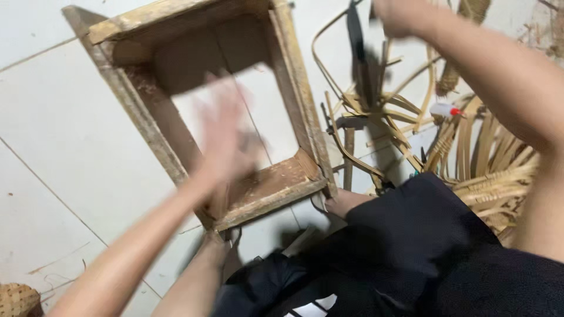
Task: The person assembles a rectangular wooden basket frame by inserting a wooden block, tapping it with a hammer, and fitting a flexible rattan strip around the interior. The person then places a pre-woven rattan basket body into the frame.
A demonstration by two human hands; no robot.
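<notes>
The blurred left hand hovers with spread fingers over the square wooden frame, while the right hand, far right, grips a dark tool.

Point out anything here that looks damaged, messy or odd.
The wooden frame on the tiled floor looks worn and rough, with chipped, stained boards. Cane strips lie in a loose tangle beside it. The left hand is blurred over the frame.

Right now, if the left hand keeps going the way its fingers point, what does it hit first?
Probably the far wall of the open wooden frame. The left hand, blurred, points up-image across the frame's opening, with only floor tile showing through. Depth is unclear; it may pass above the frame.
</notes>
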